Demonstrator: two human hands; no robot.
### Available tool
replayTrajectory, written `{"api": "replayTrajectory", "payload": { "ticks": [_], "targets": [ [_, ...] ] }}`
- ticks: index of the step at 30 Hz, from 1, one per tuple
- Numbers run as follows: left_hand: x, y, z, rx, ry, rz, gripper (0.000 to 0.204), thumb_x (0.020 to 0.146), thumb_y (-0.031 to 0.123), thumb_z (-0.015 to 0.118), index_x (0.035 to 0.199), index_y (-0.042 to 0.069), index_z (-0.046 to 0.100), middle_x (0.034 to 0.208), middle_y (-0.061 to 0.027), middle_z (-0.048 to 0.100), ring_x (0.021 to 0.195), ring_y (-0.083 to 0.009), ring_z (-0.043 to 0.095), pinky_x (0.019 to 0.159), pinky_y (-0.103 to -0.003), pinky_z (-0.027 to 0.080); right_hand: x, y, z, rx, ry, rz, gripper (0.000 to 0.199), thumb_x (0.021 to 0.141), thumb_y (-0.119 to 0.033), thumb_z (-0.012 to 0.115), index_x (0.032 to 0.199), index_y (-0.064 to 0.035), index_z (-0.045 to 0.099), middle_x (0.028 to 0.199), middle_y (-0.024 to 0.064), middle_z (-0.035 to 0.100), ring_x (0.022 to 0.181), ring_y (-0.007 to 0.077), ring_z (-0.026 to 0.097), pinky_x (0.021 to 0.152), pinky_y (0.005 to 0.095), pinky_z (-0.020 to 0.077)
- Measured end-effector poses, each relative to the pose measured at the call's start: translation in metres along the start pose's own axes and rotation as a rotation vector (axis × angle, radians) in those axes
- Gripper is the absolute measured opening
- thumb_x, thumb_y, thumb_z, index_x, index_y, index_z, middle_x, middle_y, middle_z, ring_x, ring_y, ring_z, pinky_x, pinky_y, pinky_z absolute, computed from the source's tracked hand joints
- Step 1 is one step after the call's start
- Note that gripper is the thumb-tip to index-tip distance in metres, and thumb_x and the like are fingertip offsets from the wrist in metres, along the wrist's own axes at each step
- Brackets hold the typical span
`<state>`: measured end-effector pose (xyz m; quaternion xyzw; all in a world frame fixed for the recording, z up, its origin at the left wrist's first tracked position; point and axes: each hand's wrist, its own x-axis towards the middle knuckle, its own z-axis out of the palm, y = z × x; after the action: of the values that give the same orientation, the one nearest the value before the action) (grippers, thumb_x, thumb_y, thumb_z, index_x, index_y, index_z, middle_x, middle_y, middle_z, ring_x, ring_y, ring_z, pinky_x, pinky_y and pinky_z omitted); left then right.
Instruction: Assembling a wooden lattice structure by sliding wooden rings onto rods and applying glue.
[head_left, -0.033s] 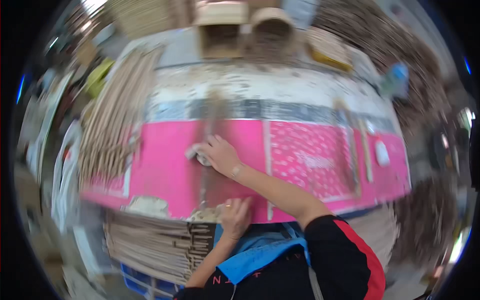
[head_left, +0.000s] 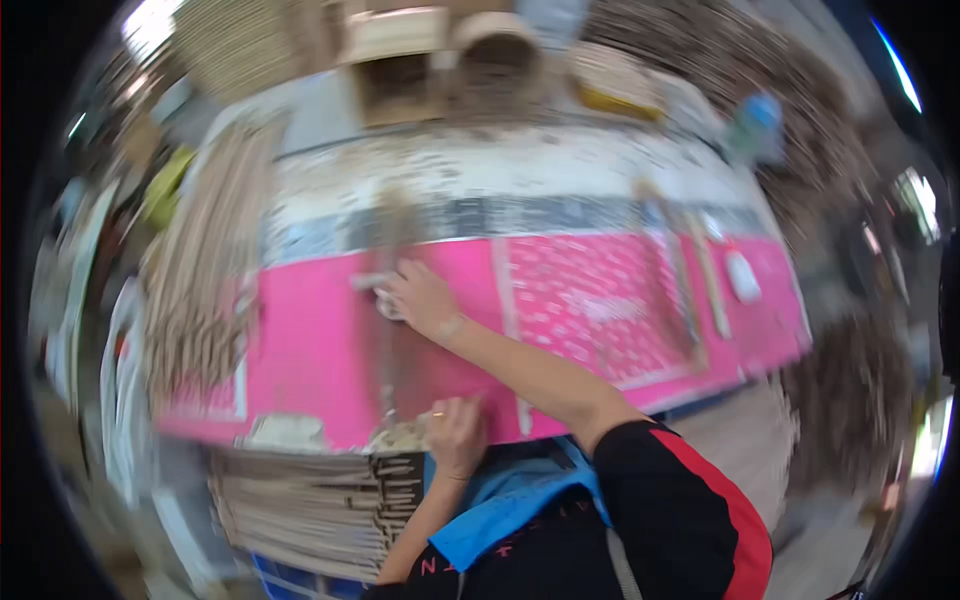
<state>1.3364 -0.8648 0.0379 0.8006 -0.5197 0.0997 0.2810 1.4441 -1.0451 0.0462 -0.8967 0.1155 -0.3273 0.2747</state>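
Note:
On a pink sheet (head_left: 310, 320) covering the table, my right hand (head_left: 420, 300) is closed around a small whitish thing (head_left: 378, 290), perhaps a cloth or a roll; motion smears it. Under and beside it, a long thin brown strip (head_left: 388, 375) runs from far to near, badly blurred, its far end (head_left: 395, 215) fuzzy. At the table's near edge my left hand (head_left: 458, 435), a ring on one finger, has its fingers curled just right of the strip's near end. Whatever lies inside those fingers is hidden.
Many long brown strips (head_left: 205, 250) lie at the left, more (head_left: 300, 490) below the near edge. Toward the right are a brush-like tool (head_left: 675, 270), a thin stick (head_left: 708, 280) and a white bottle (head_left: 742, 277). An open box (head_left: 395, 90) and a round container (head_left: 497, 75) stand behind.
The whole view has shifted, so the table appears slightly further left and tilted. Both hands keep nearly the same places on the table.

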Motion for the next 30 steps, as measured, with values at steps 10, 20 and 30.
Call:
{"api": "replayTrajectory", "payload": {
  "ticks": [10,20,30],
  "targets": [
    [0.001,0.008,0.003,-0.054,0.016,0.045,0.028,0.086,0.008,0.061,0.113,0.010,0.070,0.092,-0.0093,0.061,0.086,-0.0308,0.058,0.075,-0.044,0.045,-0.212,0.035,-0.298,-0.276,0.491,0.345,0.022,0.082,-0.008,0.072,0.104,-0.0091,0.069,0.094,0.0111,0.065,0.087,0.0299,0.064,0.077,0.0405,0.0513],
    [0.002,0.016,0.007,-0.031,-0.035,0.103,0.023,0.098,0.013,0.055,0.115,0.006,0.070,0.097,-0.0146,0.061,0.094,-0.0348,0.058,0.081,-0.047,0.046,-0.377,0.100,-0.407,-0.824,0.720,0.836,0.038,0.083,-0.021,0.075,0.119,-0.0123,0.067,0.118,0.0170,0.061,0.111,0.0381,0.058,0.091,0.0463,0.0482],
    [0.005,0.011,0.008,0.005,-0.096,0.144,0.024,0.101,0.010,0.052,0.118,0.003,0.067,0.099,-0.0164,0.059,0.093,-0.0344,0.056,0.077,-0.045,0.044,-0.653,0.016,-0.363,-0.783,0.937,1.953,0.102,0.079,-0.038,0.084,0.153,0.0064,0.029,0.156,0.0248,0.037,0.144,0.0393,0.037,0.117,0.0467,0.0355]
  ]
}}
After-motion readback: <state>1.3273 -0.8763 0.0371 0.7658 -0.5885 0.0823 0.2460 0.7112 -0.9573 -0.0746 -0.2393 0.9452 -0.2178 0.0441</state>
